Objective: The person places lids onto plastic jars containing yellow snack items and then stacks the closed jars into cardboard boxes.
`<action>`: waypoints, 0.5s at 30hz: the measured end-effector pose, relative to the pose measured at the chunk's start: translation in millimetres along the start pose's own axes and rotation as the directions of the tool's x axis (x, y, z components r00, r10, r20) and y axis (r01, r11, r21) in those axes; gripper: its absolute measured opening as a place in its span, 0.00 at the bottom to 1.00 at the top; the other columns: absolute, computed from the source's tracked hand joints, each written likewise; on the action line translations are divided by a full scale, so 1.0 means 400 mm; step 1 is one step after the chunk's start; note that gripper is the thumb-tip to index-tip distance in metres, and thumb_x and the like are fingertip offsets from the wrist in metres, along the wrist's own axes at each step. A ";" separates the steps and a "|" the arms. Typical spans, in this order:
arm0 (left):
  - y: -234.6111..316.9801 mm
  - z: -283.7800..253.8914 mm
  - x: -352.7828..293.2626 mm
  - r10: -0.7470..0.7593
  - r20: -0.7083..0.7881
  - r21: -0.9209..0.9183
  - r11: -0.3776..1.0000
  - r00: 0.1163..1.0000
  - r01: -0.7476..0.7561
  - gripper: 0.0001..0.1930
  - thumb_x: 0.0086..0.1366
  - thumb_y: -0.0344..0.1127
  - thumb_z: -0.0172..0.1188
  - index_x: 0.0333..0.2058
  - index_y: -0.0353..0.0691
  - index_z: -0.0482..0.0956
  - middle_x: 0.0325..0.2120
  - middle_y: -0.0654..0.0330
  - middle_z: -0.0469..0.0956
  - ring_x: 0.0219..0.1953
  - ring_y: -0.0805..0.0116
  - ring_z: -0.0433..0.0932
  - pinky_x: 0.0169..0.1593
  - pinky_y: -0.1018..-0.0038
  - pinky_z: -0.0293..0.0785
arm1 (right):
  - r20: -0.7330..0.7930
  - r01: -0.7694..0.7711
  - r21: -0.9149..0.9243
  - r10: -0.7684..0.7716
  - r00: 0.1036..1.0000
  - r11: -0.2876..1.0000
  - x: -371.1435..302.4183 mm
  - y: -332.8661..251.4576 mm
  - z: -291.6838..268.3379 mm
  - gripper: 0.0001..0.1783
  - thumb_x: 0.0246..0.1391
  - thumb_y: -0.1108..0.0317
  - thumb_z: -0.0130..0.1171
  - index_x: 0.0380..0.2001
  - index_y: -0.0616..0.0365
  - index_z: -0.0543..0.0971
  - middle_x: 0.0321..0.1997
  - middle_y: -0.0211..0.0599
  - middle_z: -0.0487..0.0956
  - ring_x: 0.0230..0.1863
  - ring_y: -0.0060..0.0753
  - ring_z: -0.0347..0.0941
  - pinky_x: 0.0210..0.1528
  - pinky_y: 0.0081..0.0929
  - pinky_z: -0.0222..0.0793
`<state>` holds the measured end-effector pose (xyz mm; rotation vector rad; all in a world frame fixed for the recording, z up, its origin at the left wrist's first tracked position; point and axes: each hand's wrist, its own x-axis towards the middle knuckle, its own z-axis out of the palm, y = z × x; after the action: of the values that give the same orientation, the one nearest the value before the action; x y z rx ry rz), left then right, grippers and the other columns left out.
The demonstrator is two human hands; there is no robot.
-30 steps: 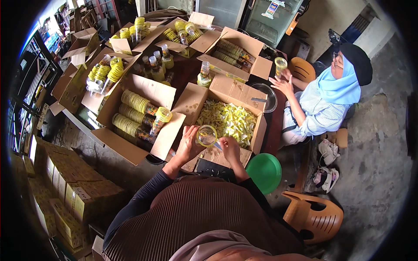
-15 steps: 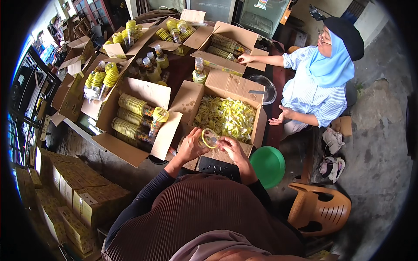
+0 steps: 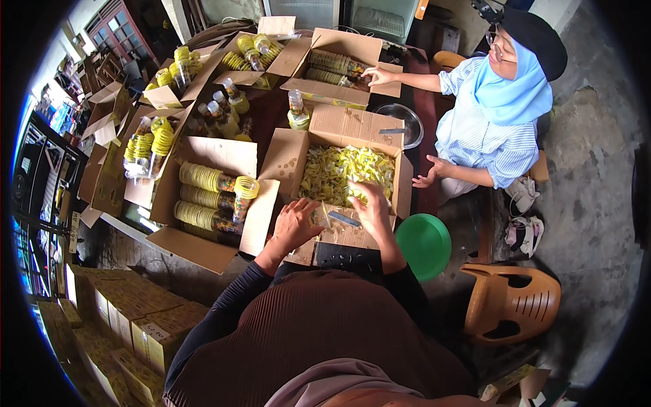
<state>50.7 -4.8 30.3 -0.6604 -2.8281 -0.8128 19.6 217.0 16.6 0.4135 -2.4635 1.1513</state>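
My left hand [image 3: 297,224] is closed around a clear plastic cup [image 3: 320,216] with a yellow rim, tilted over the near flap of a cardboard box. That box [image 3: 404,186] is filled with small yellow-and-white packets [image 3: 339,173]. Over its near right part hovers my right hand [image 3: 371,211], slightly blurred, thumb and fingers curved and apart, with yellow packets showing in the gap. Between my hands a flat grey strip [image 3: 344,218], perhaps a blade, rests on the flap.
To the left stands a carton [image 3: 203,244] of stacked yellow-rimmed cups [image 3: 198,178]. More cartons and filled bottles [image 3: 220,115] are behind. A green basin [image 3: 423,247] and an orange plastic chair [image 3: 512,302] are at right. A co-worker [image 3: 491,122] reaches into a far carton [image 3: 339,61].
My right hand has left the cup's rim and moved up and right over the packets. The cup has tilted in my left hand. The whole view has shifted slightly.
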 end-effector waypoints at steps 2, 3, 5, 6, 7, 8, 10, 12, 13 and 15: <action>0.002 -0.006 0.010 -0.005 0.037 0.081 0.997 0.999 0.002 0.29 0.44 0.45 0.71 0.46 0.43 0.75 0.39 0.57 0.75 0.45 0.57 0.75 0.50 0.63 0.69 | 0.256 -0.262 0.284 0.190 0.948 0.922 -0.014 -0.035 0.024 0.18 0.49 0.68 0.66 0.45 0.52 0.79 0.39 0.38 0.79 0.40 0.36 0.76 0.45 0.30 0.72; 0.004 -0.008 0.017 -0.004 0.040 0.103 0.995 0.999 0.000 0.29 0.43 0.45 0.72 0.46 0.44 0.75 0.39 0.58 0.75 0.44 0.56 0.75 0.49 0.63 0.69 | 0.172 -0.095 0.235 0.055 0.984 0.967 -0.029 -0.037 0.052 0.16 0.48 0.67 0.67 0.41 0.56 0.79 0.36 0.39 0.79 0.35 0.36 0.77 0.40 0.29 0.74; 0.004 -0.012 0.027 -0.009 0.074 0.160 0.987 0.997 -0.003 0.30 0.43 0.44 0.72 0.47 0.44 0.74 0.39 0.57 0.75 0.45 0.56 0.75 0.49 0.62 0.69 | 0.129 -0.083 0.227 0.054 0.990 0.970 -0.038 -0.088 0.053 0.13 0.47 0.69 0.68 0.36 0.60 0.78 0.33 0.40 0.79 0.33 0.34 0.77 0.36 0.28 0.73; 0.007 -0.017 0.030 -0.017 0.107 0.218 0.976 0.994 -0.006 0.31 0.43 0.43 0.71 0.48 0.44 0.74 0.40 0.56 0.74 0.45 0.56 0.74 0.50 0.62 0.68 | 0.143 -0.176 0.274 0.141 0.980 0.946 -0.047 -0.093 0.063 0.12 0.47 0.70 0.67 0.35 0.61 0.78 0.32 0.40 0.79 0.32 0.33 0.77 0.35 0.28 0.73; 0.011 -0.021 0.032 -0.011 0.112 0.216 0.976 0.994 -0.013 0.31 0.43 0.43 0.71 0.48 0.44 0.74 0.40 0.56 0.74 0.45 0.56 0.74 0.50 0.62 0.68 | 0.138 -0.179 0.271 0.146 0.980 0.946 -0.052 -0.092 0.068 0.12 0.47 0.70 0.67 0.35 0.61 0.78 0.32 0.40 0.79 0.32 0.33 0.77 0.35 0.28 0.73; 0.016 -0.025 0.032 -0.005 0.125 0.230 0.973 0.992 -0.024 0.32 0.44 0.44 0.71 0.49 0.43 0.73 0.41 0.55 0.74 0.46 0.55 0.73 0.50 0.62 0.68 | 0.129 -0.216 0.287 0.186 0.974 0.933 -0.057 -0.091 0.072 0.11 0.48 0.71 0.67 0.34 0.61 0.78 0.31 0.41 0.79 0.32 0.34 0.77 0.35 0.28 0.73; 0.019 -0.029 0.036 0.008 0.140 0.245 0.969 0.990 -0.043 0.33 0.45 0.45 0.71 0.50 0.42 0.72 0.43 0.54 0.73 0.47 0.55 0.73 0.50 0.62 0.68 | 0.114 -0.251 0.303 0.227 0.967 0.919 -0.055 -0.093 0.075 0.09 0.48 0.73 0.66 0.33 0.62 0.77 0.30 0.41 0.78 0.32 0.35 0.77 0.34 0.28 0.72; 0.021 -0.028 0.034 -0.053 0.193 0.082 0.996 0.980 0.038 0.36 0.48 0.47 0.71 0.54 0.39 0.70 0.46 0.52 0.72 0.50 0.52 0.71 0.52 0.60 0.67 | 0.049 -0.214 0.302 0.209 0.977 0.929 -0.053 -0.097 0.073 0.07 0.50 0.74 0.64 0.33 0.61 0.78 0.28 0.41 0.78 0.29 0.36 0.76 0.31 0.29 0.70; -0.001 -0.010 0.032 0.008 0.177 -0.013 1.000 0.984 -0.006 0.39 0.50 0.48 0.70 0.57 0.37 0.66 0.44 0.49 0.73 0.48 0.50 0.72 0.52 0.59 0.68 | 0.041 -0.215 0.300 0.213 0.976 0.930 -0.050 -0.099 0.068 0.07 0.50 0.74 0.64 0.33 0.61 0.78 0.28 0.41 0.78 0.29 0.36 0.76 0.31 0.29 0.70; -0.023 0.001 0.042 -0.005 0.233 -0.139 0.989 0.972 0.039 0.39 0.51 0.47 0.70 0.59 0.37 0.64 0.43 0.48 0.73 0.46 0.51 0.74 0.49 0.60 0.70 | -0.007 -0.158 0.179 0.162 0.987 0.971 -0.047 -0.101 0.053 0.04 0.52 0.75 0.62 0.32 0.61 0.78 0.28 0.41 0.77 0.27 0.35 0.75 0.29 0.29 0.69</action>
<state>31.6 -5.3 29.7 -0.7934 -3.0096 -1.0127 48.5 177.2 22.3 0.2532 -2.4203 1.4418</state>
